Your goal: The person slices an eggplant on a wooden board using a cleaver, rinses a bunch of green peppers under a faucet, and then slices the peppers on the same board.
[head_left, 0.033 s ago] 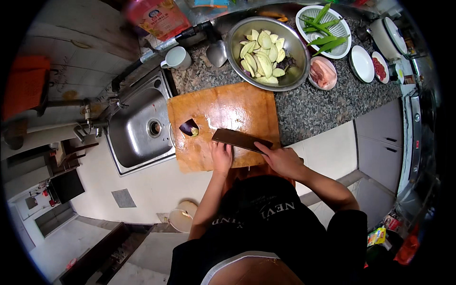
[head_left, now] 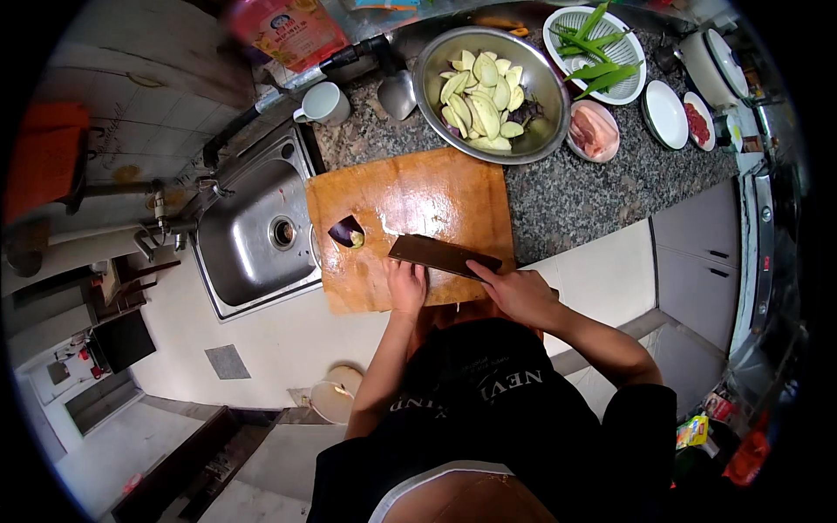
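My right hand point(head_left: 521, 295) is wrapped round the handle of a broad, dark cleaver point(head_left: 443, 254). Its blade lies slantwise over the near part of a wooden cutting board point(head_left: 418, 187). At the blade's left end is my left hand point(head_left: 406, 284), close against the near side, fingers bent and partly covered; whatever they press on is hidden. An eggplant end piece point(head_left: 346, 232), purple with a pale green stem, rests on the board left of the blade. Beyond the board, a steel bowl point(head_left: 558, 131) contains many pale eggplant slices point(head_left: 488, 91).
A sink point(head_left: 248, 235) adjoins the board on the left. Behind stand a white mug point(head_left: 323, 104) and a ladle point(head_left: 398, 98). Rightward along the granite counter are a colander point(head_left: 641, 85) of green peppers, a bowl of raw meat point(head_left: 594, 132), a white plate point(head_left: 666, 116) and a small dish point(head_left: 698, 122).
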`<act>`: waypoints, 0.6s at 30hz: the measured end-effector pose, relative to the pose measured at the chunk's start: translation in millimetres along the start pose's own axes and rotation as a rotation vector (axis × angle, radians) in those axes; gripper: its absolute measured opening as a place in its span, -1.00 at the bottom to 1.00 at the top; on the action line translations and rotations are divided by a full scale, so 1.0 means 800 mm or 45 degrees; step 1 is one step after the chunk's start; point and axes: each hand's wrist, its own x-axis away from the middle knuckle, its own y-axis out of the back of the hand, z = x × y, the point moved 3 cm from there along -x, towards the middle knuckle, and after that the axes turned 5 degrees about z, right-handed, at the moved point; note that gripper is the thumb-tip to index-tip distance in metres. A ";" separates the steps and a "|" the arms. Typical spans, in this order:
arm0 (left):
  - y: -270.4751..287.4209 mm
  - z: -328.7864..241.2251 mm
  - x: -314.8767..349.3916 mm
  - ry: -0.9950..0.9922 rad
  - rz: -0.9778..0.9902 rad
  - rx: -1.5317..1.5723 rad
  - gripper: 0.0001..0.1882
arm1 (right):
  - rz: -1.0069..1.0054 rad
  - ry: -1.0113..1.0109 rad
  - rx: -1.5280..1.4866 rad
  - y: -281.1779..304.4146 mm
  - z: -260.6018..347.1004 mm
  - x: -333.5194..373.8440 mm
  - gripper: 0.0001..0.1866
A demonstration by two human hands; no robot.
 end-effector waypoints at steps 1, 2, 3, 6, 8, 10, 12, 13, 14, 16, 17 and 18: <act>0.000 0.001 0.001 -0.022 -0.003 0.001 -0.73 | -0.003 0.006 0.007 -0.003 0.000 0.001 -0.53; 0.000 0.002 0.002 -0.047 -0.003 0.004 -0.72 | -0.008 0.010 0.012 -0.006 0.000 0.001 -0.51; -0.001 0.008 0.003 -0.053 -0.004 -0.001 -0.72 | -0.031 0.016 0.013 -0.011 0.001 0.003 -0.51; -0.008 0.021 0.010 -0.057 0.004 -0.015 -0.73 | -0.086 0.017 0.027 -0.022 0.000 0.008 -0.50; -0.013 0.023 0.007 -0.064 0.021 -0.029 -0.73 | -0.126 -0.004 0.051 -0.022 -0.004 0.007 -0.49; -0.014 0.023 0.007 -0.035 0.036 -0.010 -0.72 | -0.049 -0.032 0.006 -0.020 -0.003 0.003 -0.48; -0.015 0.025 0.008 -0.032 0.043 0.010 -0.72 | 0.021 -0.058 -0.044 -0.011 -0.002 0.004 -0.48; -0.016 0.026 0.009 -0.038 0.043 0.022 -0.72 | 0.058 -0.070 -0.070 -0.004 -0.002 0.009 -0.48; -0.018 0.027 0.009 -0.045 0.043 0.034 -0.72 | 0.095 -0.083 -0.096 -0.001 -0.002 0.012 -0.48; -0.018 0.028 0.007 -0.044 0.003 0.073 -0.71 | 0.112 -0.144 -0.057 -0.001 0.000 0.015 -0.49; -0.018 0.026 0.006 -0.041 -0.014 0.094 -0.71 | 0.124 -0.177 -0.039 -0.002 -0.001 0.017 -0.49; -0.019 0.024 0.006 -0.054 -0.019 0.108 -0.72 | 0.125 -0.173 -0.038 -0.003 -0.002 0.018 -0.48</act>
